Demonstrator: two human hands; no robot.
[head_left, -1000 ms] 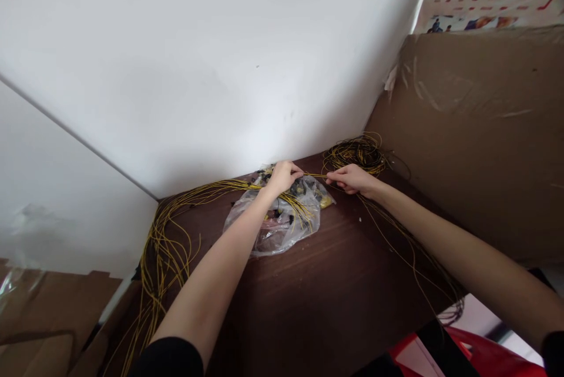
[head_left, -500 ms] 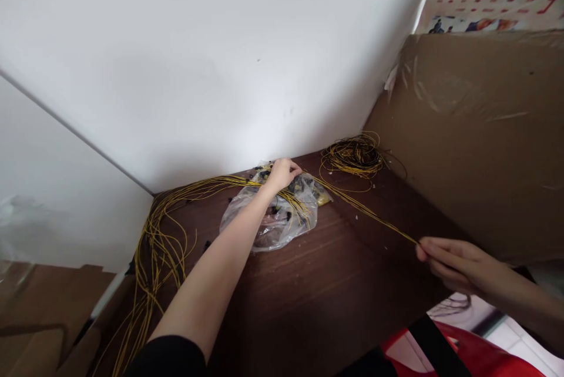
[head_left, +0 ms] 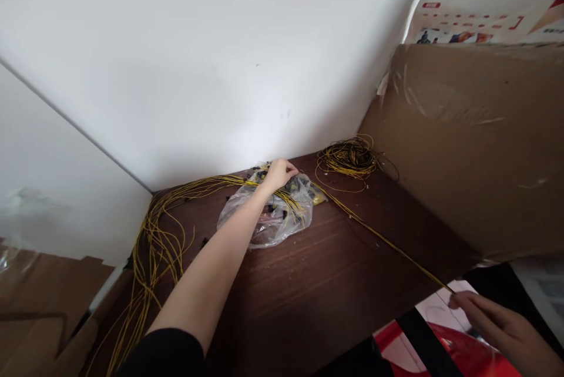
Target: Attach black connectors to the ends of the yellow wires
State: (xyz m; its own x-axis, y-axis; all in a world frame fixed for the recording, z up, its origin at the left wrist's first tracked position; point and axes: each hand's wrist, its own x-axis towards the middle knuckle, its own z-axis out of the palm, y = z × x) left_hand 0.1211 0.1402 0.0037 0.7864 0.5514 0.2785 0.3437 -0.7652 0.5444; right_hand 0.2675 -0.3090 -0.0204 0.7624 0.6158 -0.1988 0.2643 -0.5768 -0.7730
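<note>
My right hand [head_left: 489, 315] pinches a strand of yellow and black wires [head_left: 388, 240], stretched taut from the bag area across the table to the lower right. My left hand [head_left: 279, 174] is over a clear plastic bag [head_left: 275, 239] holding small black and yellow parts. Its fingers are closed together, but what lies between them is hidden. Beneath my left wrist runs a bundle of yellow wires [head_left: 207, 185], whose free ends [head_left: 297, 206] rest on the bag.
A coil of yellow and black wire [head_left: 350, 158] lies at the back right corner. A cardboard box [head_left: 462, 148] stands on the right, a white wall [head_left: 198, 71] behind. Loose wires [head_left: 150, 259] spill over the table's left side. Something red [head_left: 467, 347] is below the table [head_left: 299, 300].
My right hand has moved down and to the right, drawing the wire strand out longer past the table's edge. My left hand has stayed nearly in place over the bag.
</note>
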